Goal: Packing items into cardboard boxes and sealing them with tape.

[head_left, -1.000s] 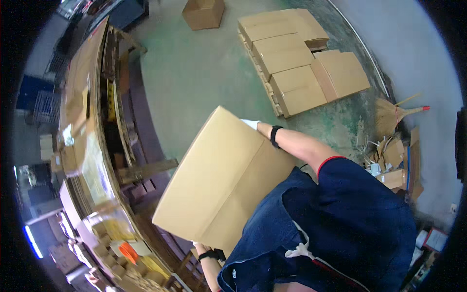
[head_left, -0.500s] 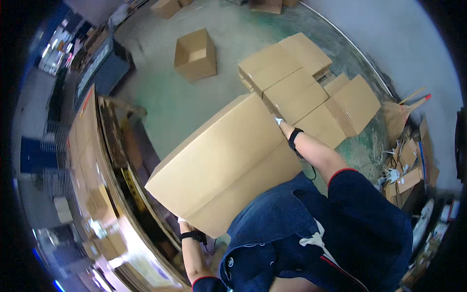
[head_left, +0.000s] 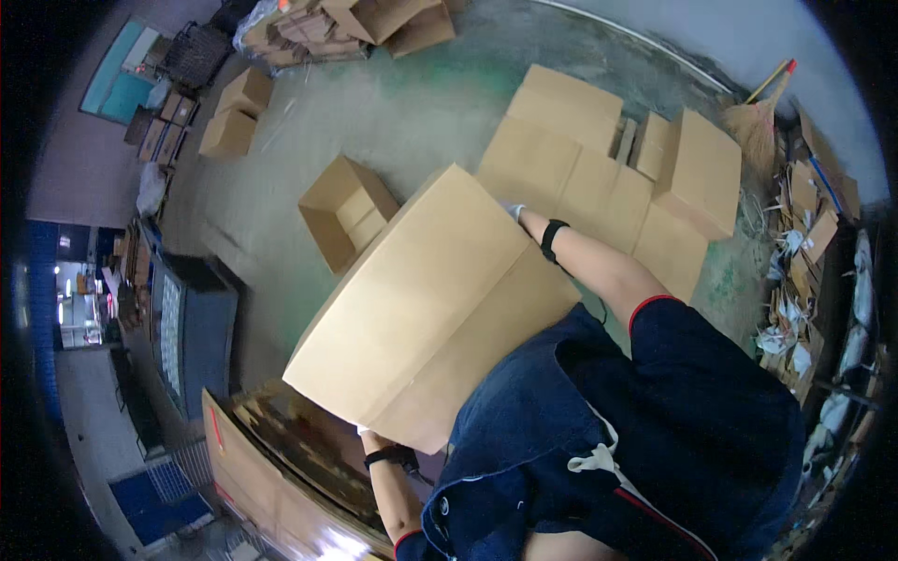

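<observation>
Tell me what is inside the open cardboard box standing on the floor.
The open cardboard box shows only its own folded flaps and bare walls; its far inner corner is hidden behind its wall.

Large plain brown cardboard box (head_left: 426, 304), closed.
Being held up off the floor against the body, tilting, long side slanting from lower left to upper right.

One carried cardboard box (head_left: 426, 304), one broom (head_left: 760, 117)
</observation>
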Tool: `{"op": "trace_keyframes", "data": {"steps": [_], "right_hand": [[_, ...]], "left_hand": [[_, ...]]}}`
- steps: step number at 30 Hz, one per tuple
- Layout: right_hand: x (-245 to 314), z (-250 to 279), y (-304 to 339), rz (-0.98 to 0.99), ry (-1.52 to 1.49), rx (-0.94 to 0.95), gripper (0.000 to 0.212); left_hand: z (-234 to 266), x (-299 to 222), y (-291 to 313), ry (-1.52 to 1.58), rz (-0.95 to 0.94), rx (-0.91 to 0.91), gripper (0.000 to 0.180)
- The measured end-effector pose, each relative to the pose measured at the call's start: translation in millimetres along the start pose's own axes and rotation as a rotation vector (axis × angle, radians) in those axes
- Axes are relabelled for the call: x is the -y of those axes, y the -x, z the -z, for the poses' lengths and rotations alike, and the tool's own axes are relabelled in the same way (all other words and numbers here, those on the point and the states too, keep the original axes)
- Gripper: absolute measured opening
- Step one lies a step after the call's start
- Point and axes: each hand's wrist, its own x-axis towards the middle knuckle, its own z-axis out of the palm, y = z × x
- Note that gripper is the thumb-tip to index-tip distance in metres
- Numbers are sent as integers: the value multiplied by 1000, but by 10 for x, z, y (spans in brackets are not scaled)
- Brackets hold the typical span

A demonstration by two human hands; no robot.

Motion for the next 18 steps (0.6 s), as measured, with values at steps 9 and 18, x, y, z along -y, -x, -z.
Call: {"op": "trace_keyframes", "data": {"steps": [9, 18], "right_hand": [[1143, 471, -2094, 64, 21, -154, 60], [1872, 1626, -2818, -1, -247, -415, 55]], "left_hand": [[-111, -2062, -2261, -22, 42, 116, 47], [-1305, -3795, -4190, -229, 203, 270, 47]]}}
